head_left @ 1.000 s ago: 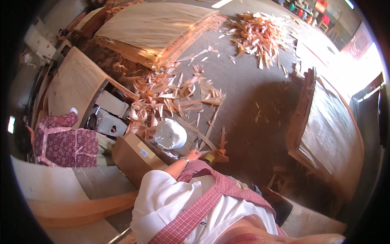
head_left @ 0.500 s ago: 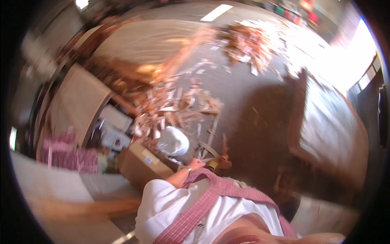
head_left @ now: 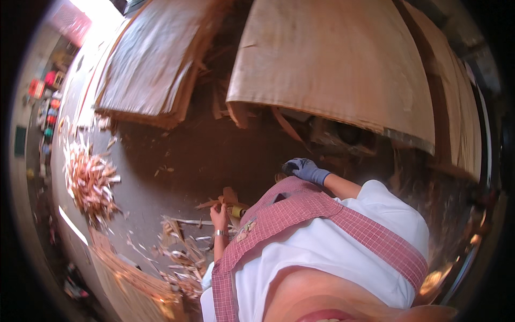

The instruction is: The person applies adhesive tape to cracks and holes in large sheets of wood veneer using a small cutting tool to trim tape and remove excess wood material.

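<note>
My left hand [head_left: 219, 216], bare with a metal watch at the wrist, hangs low beside my apron [head_left: 289, 206]. Its thumb and a finger stand slightly apart, and I make out nothing held between them. Just past the fingers are pieces of wood veneer [head_left: 230, 195], and a pale strip [head_left: 192, 221] runs behind the hand. My right hand [head_left: 303, 169] wears a blue-grey glove with dark fingertips. It sits by the apron's edge, nearest to the large veneer stack [head_left: 332, 64]; its fingers point down and their grip is hidden.
Another veneer stack [head_left: 150, 59] stands ahead on the left, and more sheets [head_left: 458, 91] rise at the far right. Scrap strips lie in a heap [head_left: 91, 180] at the left and in loose litter [head_left: 185, 257] near my left arm. Further sheets [head_left: 126, 284] lie at lower left.
My view has swung far to the right, from the scrap litter, white bag and cardboard box to the veneer stacks. The gloved right hand has come into sight.
</note>
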Demonstrator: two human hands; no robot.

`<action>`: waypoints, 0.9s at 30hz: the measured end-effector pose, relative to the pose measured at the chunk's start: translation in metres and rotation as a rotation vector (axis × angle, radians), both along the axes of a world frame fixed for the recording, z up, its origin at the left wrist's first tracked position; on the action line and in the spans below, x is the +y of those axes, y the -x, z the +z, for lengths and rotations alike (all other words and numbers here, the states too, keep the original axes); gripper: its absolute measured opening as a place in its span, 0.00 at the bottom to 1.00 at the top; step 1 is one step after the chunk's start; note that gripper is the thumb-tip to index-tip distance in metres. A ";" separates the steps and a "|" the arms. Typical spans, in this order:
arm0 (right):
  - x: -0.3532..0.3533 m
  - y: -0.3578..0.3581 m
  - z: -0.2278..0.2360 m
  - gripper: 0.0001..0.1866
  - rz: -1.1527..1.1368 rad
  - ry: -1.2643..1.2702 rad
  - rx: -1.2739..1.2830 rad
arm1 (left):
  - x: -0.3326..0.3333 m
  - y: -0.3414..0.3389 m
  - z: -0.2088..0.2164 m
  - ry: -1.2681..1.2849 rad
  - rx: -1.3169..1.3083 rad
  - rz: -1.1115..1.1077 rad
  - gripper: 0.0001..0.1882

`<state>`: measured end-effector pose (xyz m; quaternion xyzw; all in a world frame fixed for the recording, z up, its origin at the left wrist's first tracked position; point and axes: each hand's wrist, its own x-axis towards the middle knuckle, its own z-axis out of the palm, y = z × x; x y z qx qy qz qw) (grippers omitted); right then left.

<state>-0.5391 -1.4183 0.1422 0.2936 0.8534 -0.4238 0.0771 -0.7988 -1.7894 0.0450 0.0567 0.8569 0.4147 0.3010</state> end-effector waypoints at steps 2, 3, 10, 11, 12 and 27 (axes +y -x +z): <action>0.019 -0.042 0.006 0.18 -0.177 0.022 0.018 | 0.103 -0.004 0.050 0.170 0.175 -0.160 0.32; 0.031 -0.054 0.008 0.18 -0.230 0.010 0.013 | 0.145 -0.002 0.070 0.152 0.294 -0.251 0.31; 0.094 -0.118 0.030 0.21 -0.616 0.081 0.146 | 0.413 -0.009 0.164 -0.067 0.846 -0.779 0.28; 0.095 -0.126 0.039 0.21 -0.670 0.128 0.151 | 0.440 -0.019 0.163 -0.081 0.871 -0.842 0.28; 0.093 -0.134 0.032 0.21 -0.715 0.049 0.148 | 0.467 -0.032 0.161 -0.110 0.875 -0.917 0.28; 0.165 -0.399 0.037 0.15 -1.166 -0.144 0.236 | 0.627 -0.360 0.146 0.102 0.806 -1.275 0.45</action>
